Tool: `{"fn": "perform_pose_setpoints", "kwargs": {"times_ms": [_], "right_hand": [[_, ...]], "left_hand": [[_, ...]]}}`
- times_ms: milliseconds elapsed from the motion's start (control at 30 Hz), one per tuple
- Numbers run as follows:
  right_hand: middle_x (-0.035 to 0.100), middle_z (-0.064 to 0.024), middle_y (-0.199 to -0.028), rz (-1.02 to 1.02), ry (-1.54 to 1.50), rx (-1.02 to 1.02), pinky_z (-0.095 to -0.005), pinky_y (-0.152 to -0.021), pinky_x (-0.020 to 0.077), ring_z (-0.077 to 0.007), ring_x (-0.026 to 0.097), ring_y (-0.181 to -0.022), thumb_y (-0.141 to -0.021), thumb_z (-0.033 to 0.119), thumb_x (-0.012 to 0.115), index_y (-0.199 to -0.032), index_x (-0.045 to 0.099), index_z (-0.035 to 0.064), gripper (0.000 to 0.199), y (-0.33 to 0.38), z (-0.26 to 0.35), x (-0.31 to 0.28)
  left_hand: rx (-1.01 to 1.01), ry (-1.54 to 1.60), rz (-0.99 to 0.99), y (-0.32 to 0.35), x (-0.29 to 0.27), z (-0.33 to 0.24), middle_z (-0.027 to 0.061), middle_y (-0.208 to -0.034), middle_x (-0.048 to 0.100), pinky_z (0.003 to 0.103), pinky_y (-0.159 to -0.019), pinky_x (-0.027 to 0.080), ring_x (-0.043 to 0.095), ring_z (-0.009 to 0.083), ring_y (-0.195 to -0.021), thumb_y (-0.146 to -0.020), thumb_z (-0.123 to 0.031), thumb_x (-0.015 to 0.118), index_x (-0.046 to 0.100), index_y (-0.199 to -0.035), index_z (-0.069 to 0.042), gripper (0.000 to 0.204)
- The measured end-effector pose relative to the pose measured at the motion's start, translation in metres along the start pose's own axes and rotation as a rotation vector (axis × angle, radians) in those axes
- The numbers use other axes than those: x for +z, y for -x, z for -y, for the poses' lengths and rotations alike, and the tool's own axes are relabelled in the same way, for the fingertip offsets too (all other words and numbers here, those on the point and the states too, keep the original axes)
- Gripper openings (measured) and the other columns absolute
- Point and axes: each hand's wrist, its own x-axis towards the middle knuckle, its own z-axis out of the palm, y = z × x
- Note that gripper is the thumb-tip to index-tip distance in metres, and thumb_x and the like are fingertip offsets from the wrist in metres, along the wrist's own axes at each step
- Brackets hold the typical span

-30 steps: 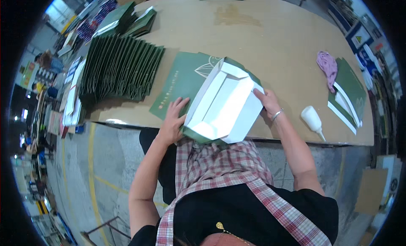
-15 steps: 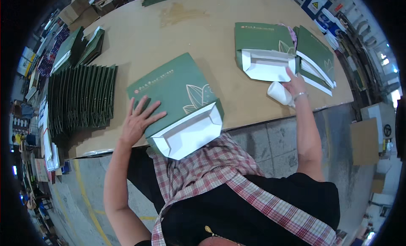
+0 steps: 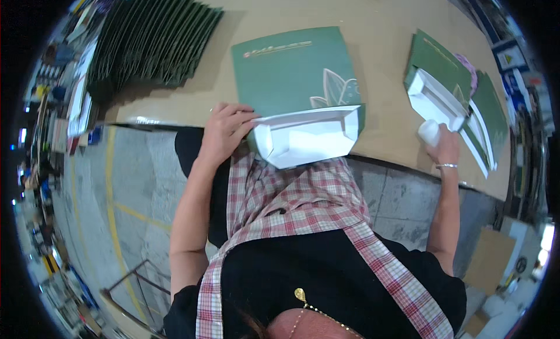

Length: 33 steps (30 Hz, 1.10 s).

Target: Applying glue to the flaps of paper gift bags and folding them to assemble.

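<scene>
A green paper bag (image 3: 291,76) with a pale leaf print lies flat on the table in front of me. Its white bottom is unfolded into an open tray shape along the near edge. At the left corner of that bottom, the fingers of my left hand (image 3: 224,132) are closed on the bag's edge. Over on the right, my right hand (image 3: 447,147) is wrapped round a small white bottle (image 3: 429,130), whose lower part the hand hides. Just beyond the bottle lies another green bag (image 3: 436,62) with its white bottom also opened out.
Folded green bags (image 3: 154,41) stand in a dense row at the left of the brown table (image 3: 385,135). Further right, another green bag (image 3: 493,114) with white strips lies near the table's edge. A cardboard piece (image 3: 487,260) leans below on the right.
My view has shifted. The near bag has turned nearly square to me, and my left hand has gone from spread flat on it to its bottom corner. My right hand has closed round the bottle.
</scene>
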Motion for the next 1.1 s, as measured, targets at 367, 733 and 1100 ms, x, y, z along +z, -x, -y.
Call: {"fn": "perform_pose_setpoints", "kwargs": {"times_ms": [367, 733, 1100], "right_hand": [[0.054, -0.0171, -0.124, -0.353, -1.28, -0.236, -0.0397, -0.092, 0.0509, -0.028, 0.061, -0.106, -0.064, 0.018, 0.085, -0.139, 0.034, 0.0047, 0.092, 0.063, 0.136, -0.103], [0.056, -0.0211, -0.116, -0.587, -1.194, -0.664, -0.0399, -0.091, 0.0503, -0.0312, 0.061, -0.105, -0.062, 0.004, 0.086, -0.124, 0.038, -0.001, 0.079, 0.056, 0.245, -0.046], [0.062, -0.016, -0.111, -0.731, -1.051, -0.825, -0.0381, -0.084, 0.0509, -0.0307, 0.061, -0.101, -0.057, 0.008, 0.091, -0.121, 0.051, 0.0079, 0.076, 0.021, 0.266, -0.018]], "left_hand": [[-0.297, 0.336, 0.184, -0.038, 0.028, 0.02, 0.0169, -0.08, 0.067, 0.036, -0.068, 0.048, 0.064, 0.0277, -0.072, -0.082, -0.015, 0.064, 0.067, -0.099, -0.001, 0.022], [-0.418, 0.298, -0.421, -0.039, 0.087, 0.0, 0.0112, -0.077, 0.069, 0.031, -0.066, 0.051, 0.065, 0.0195, -0.068, -0.081, -0.019, 0.07, 0.071, -0.095, -0.003, 0.021], [-0.492, 0.282, -0.327, -0.05, 0.083, 0.002, 0.0112, -0.077, 0.071, 0.033, -0.065, 0.052, 0.068, 0.0206, -0.07, -0.079, -0.018, 0.067, 0.072, -0.086, -0.004, 0.016]]}}
